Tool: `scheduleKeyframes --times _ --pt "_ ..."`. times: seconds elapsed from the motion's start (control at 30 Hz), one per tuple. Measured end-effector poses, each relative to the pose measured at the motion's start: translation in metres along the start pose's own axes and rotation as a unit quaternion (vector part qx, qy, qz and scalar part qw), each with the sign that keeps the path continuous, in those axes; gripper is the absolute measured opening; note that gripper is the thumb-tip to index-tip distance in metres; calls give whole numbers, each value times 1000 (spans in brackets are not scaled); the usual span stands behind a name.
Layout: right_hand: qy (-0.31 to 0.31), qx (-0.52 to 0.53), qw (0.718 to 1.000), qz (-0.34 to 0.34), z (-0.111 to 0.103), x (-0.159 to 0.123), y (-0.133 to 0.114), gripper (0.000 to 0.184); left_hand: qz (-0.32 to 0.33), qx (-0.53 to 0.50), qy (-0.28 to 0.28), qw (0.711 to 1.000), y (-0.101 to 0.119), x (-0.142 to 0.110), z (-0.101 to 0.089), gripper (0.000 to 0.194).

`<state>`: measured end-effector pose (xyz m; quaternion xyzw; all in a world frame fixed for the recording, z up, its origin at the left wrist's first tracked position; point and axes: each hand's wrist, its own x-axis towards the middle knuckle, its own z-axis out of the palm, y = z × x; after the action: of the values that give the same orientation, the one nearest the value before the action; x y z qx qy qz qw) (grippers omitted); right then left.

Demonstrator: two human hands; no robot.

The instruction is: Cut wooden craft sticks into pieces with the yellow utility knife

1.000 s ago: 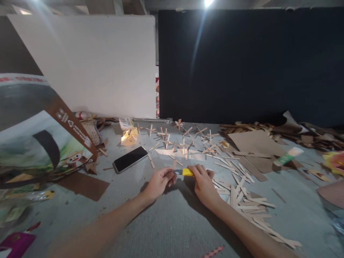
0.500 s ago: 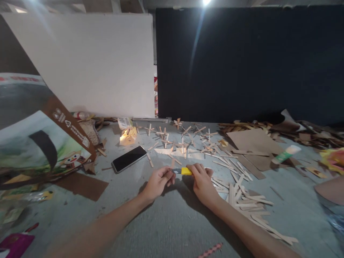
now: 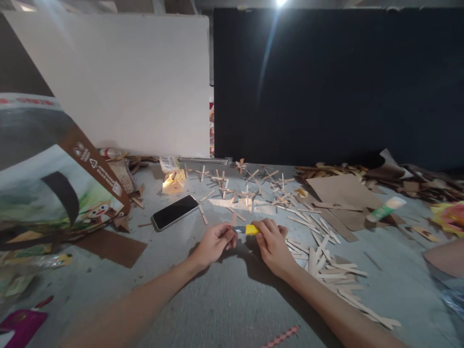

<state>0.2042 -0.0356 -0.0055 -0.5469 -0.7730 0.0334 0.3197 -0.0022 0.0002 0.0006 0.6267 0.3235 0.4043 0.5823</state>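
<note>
My right hand (image 3: pixel 272 244) is closed around a yellow utility knife (image 3: pixel 251 229). The tool lies nearly level, and its grey blade end points left toward my other hand. Thumb and fingers of my left hand (image 3: pixel 216 243) are pinched together right at that grey end; whatever they hold is too small to make out. Both hands are just above the grey tabletop (image 3: pixel 203 304). Beyond them lie several wooden sticks joined into crosses and stars (image 3: pixel 251 177). Loose craft sticks (image 3: pixel 328 268) spread in a pile beside my right forearm.
A phone (image 3: pixel 176 212) lies left of my hands. Brown cardboard sheets (image 3: pixel 339 193) and a green-white glue stick (image 3: pixel 386 209) are at the right. A printed bag (image 3: pixel 47 188) leans at the left. White (image 3: pixel 119 82) and black (image 3: pixel 333 82) boards stand behind.
Both hands keep nearly the same pose, with the knife still between them. The view has shifted very slightly.
</note>
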Motion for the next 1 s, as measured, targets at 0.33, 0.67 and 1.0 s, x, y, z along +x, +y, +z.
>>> scheduleKeyframes --times 0.33,0.67,1.0 --pt "-5 41 998 46 5 4 6 33 -23 -24 -7 999 8 0 1 50" --pt "7 44 997 55 6 5 8 31 -20 -21 12 1000 9 -1 3 48" --pt "17 41 997 58 5 4 10 26 -24 10 -4 1000 7 0 0 57"
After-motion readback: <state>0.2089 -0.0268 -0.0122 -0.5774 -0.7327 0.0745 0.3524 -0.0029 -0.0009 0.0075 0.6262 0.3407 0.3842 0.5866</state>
